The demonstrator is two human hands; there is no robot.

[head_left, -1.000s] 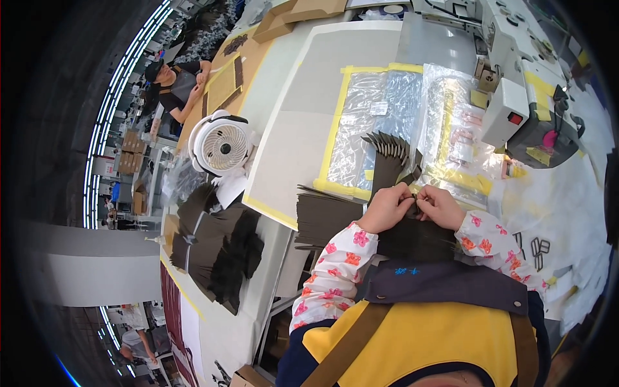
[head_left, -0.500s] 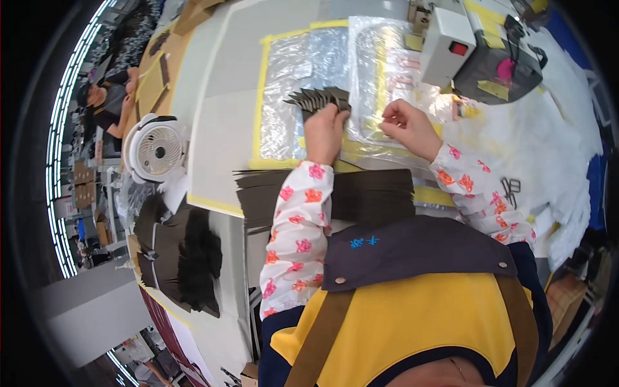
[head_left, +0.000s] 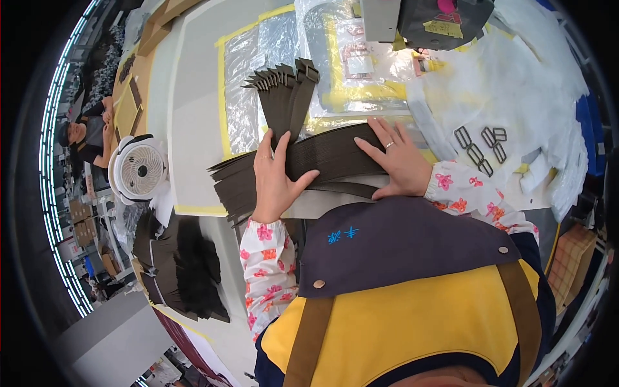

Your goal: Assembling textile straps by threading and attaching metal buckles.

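Note:
A flat stack of dark brown straps [head_left: 338,153] lies across the near part of the table. My left hand [head_left: 274,177] rests on its left part, fingers apart and thumb stretched toward the middle. My right hand [head_left: 401,158] is spread over the stack's right end, holding nothing. One strap [head_left: 345,188] bows away from the stack's near edge toward my right thumb. Beyond my left fingers, a fanned bundle of straps [head_left: 276,103] lies on the plastic-covered surface, its far ends folded. On its right side one strap carries a dark buckle [head_left: 311,72].
Several dark metal slide buckles [head_left: 475,153] lie on the right beside white sheeting [head_left: 516,84]. A machine [head_left: 438,22] stands at the far right. On the left are a white fan [head_left: 138,171], tied dark strap bundles [head_left: 184,271] and a co-worker [head_left: 90,132] at another table.
My left hand has let go of the buckled strap bundle and come down onto the stack. My right hand has lowered to the stack's right end and spread. The whole view has shifted.

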